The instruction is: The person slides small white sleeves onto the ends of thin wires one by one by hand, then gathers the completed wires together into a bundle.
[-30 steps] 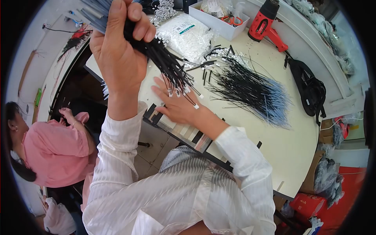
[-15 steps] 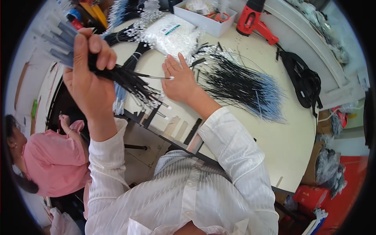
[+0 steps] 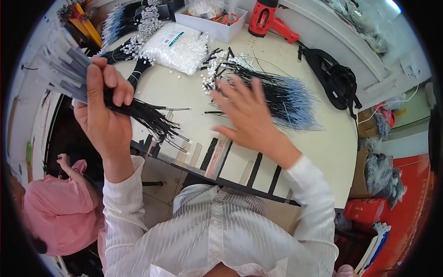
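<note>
My left hand (image 3: 104,120), raised at the left over the table edge, is closed around a bundle of thin black cables (image 3: 147,121). Grey-blue ends fan out above the fist to the upper left, blurred; the other ends, some with small white tips, hang toward the lower right. With fingers spread, my right hand (image 3: 254,115) is over the near left side of a loose pile of black cables (image 3: 281,94) with blue-grey ends. The hand hides part of that pile, and whether it touches the cables I cannot tell.
Behind the pile lie a clear bag of small white parts (image 3: 177,48), a white box (image 3: 214,30) with orange-handled scissors, and a red heat gun (image 3: 263,21). Tied cable bundles (image 3: 136,74) and a black strap (image 3: 330,76) flank them. A person in pink (image 3: 60,207) sits at left.
My right hand has moved right, from beside the held bundle's white-tipped ends to the loose pile, its fingers spreading. The left hand still grips its bundle. The view has shifted slightly.
</note>
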A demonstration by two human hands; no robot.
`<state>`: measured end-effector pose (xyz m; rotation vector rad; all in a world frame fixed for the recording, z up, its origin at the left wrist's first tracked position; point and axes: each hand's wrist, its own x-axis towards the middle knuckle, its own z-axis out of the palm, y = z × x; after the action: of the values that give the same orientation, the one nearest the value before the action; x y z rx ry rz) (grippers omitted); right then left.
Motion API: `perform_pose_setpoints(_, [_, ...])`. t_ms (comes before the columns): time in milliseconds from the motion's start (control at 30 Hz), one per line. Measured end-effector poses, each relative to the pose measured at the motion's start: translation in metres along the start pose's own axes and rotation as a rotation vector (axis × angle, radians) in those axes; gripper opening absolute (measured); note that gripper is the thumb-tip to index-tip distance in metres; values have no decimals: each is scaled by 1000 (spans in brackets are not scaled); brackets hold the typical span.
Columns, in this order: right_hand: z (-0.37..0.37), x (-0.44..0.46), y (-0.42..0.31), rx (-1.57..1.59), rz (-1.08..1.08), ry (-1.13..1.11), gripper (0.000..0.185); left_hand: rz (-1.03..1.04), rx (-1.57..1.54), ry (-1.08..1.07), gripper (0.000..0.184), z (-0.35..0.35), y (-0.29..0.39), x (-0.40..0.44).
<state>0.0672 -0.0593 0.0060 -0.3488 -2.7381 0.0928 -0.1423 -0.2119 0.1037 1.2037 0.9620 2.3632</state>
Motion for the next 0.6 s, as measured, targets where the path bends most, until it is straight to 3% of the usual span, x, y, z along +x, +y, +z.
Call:
perform_pose_setpoints(100, [-10,-53,36,-152,232,-97,77,-32,-2,1,21,2,-10,2])
perform_pose_setpoints(300, [30,-51,86,-232,359,-84,65,-200,60,7,27,24,-44,-1])
perform_pose_setpoints(500, [25,-21,95,-312,372,-120,62,-531,271,-365,24,45,-56,-3])
perform_pose_setpoints(600, [-16,-3,87,-6,379,41,60,-584,272,-551,21,55,-69,-5])
